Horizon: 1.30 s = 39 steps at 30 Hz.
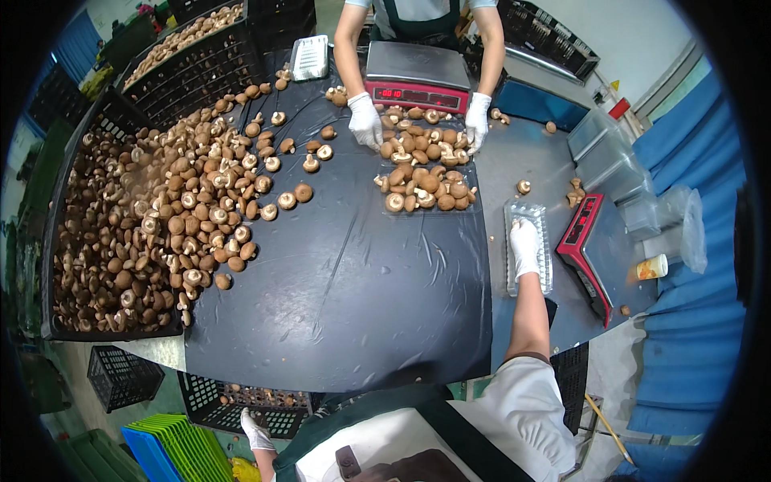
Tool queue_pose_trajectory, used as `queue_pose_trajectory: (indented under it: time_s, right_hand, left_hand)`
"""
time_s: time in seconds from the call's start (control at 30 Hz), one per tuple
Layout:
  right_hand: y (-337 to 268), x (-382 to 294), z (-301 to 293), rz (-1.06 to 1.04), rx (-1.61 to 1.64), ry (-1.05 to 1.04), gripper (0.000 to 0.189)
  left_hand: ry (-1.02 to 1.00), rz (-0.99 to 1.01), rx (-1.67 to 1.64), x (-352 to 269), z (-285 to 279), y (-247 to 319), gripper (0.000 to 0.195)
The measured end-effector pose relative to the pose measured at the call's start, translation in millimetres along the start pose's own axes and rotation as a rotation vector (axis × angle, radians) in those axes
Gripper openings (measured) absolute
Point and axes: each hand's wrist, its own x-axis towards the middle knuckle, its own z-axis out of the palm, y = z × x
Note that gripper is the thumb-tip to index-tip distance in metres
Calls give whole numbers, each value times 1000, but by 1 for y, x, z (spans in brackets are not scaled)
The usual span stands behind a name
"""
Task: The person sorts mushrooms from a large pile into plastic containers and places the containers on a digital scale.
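Observation:
My right hand [525,241], in a white glove, is at a clear plastic tray [545,259] on the metal table, right of the dark sheet; its fingers look curled at the tray, and their hold is not clear. My left hand [255,426], gloved too, hangs below the table's near edge over a black crate [289,425] with some mushrooms in it; whether it holds anything cannot be told. Brown mushrooms [199,199] spill from a large tipped crate at the left. Trays of mushrooms [426,190] stand mid-table, near a co-worker's gloved hands.
A red scale [418,90] stands before the co-worker. Another scale [602,241] is at the right, beside stacked clear containers [608,150] and a paper cup [652,267]. Loose mushrooms [295,196] lie on the dark plastic sheet. Green and blue baskets [181,446] stand below the table.

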Motion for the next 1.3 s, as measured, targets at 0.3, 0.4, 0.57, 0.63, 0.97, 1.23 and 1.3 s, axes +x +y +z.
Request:
queue_pose_trajectory:
  time_s: [0.3,0.4,0.57,0.63,0.97,1.23,1.3]
  right_hand:
    - [-76,-30,-107,-420,-73,372,14]
    - [-145,-99,-138,-952,90,246,6]
    - [-189,-163,-79,-1124,364,-495,15]
    - [-206,-131,-68,-1046,307,-342,22]
    - [-167,-2,8,-425,393,68,34]
    - [-292,-266,1,-680,1155,-601,28]
    - [-312,-319,-15,-1016,1250,-987,47]
  left_hand:
    - [-73,72,-164,24,-29,15,47]
    - [-62,29,-138,7,-12,24,45]
    - [0,243,-87,-1,6,27,44]
    - [48,397,-35,-7,2,31,43]
    - [263,418,-42,-26,-14,28,38]
    - [164,251,-260,-34,22,0,47]
    - [261,148,-367,-30,22,12,47]
